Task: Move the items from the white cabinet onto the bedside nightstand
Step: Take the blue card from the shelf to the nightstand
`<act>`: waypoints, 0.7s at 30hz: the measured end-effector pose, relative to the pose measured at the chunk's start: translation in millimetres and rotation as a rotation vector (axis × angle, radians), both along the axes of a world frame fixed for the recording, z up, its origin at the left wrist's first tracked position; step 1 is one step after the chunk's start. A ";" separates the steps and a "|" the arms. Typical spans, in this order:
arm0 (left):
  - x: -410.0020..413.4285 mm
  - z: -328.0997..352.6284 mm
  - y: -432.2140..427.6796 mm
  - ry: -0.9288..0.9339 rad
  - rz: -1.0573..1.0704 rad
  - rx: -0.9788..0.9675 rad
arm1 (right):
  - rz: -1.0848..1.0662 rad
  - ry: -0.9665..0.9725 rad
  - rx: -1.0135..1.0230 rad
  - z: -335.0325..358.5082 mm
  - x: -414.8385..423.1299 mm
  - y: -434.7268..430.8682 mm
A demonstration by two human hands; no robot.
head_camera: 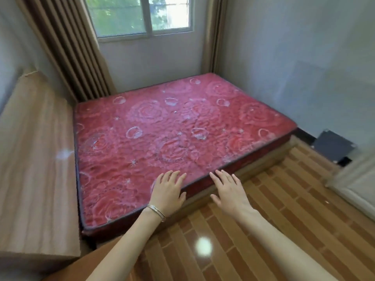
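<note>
From what I see nothing's moved yet: left hand (168,188) and right hand (229,191) hang open and empty over the red rose-patterned mattress (172,134) edge, w/ white cabinet corner (357,179) at 3 o'clock, items & nightstand out of view.

One bed with one red mattress (172,134). One wooden headboard (34,159). One window (140,15), two curtains (67,47). Two open, empty hands: left hand (167,190), right hand (230,191). One bracelet (156,211).

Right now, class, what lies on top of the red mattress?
Only the left hand shows over the red mattress near its edge; actual contact is unclear. Nothing else lies there. The spot beneath the hand is covered.
</note>
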State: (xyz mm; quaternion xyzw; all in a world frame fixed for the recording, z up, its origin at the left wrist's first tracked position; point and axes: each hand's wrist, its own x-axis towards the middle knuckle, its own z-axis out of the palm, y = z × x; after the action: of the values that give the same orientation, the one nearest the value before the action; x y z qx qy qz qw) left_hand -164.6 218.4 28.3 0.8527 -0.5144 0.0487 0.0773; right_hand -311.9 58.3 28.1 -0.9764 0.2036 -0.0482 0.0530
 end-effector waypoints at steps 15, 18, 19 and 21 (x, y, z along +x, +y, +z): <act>-367.7 16.3 -275.0 0.021 -0.763 -0.038 | -0.756 0.081 0.027 21.6 -424.3 -131.7; -441.4 29.1 -308.4 0.017 -0.922 -0.031 | -0.916 0.067 0.002 36.9 -498.7 -134.4; -463.9 34.5 -317.1 0.012 -0.971 -0.039 | -0.965 0.062 -0.003 41.6 -520.0 -133.7; -504.6 43.8 -331.8 -0.007 -1.065 -0.056 | -1.063 0.049 -0.008 49.0 -556.8 -130.3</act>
State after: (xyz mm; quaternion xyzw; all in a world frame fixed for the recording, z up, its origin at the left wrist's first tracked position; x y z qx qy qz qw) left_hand -669.3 -113.4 72.1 0.4709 -0.8748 0.0192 0.1125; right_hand -868.7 -72.0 77.1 -0.7395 0.6715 -0.0462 0.0129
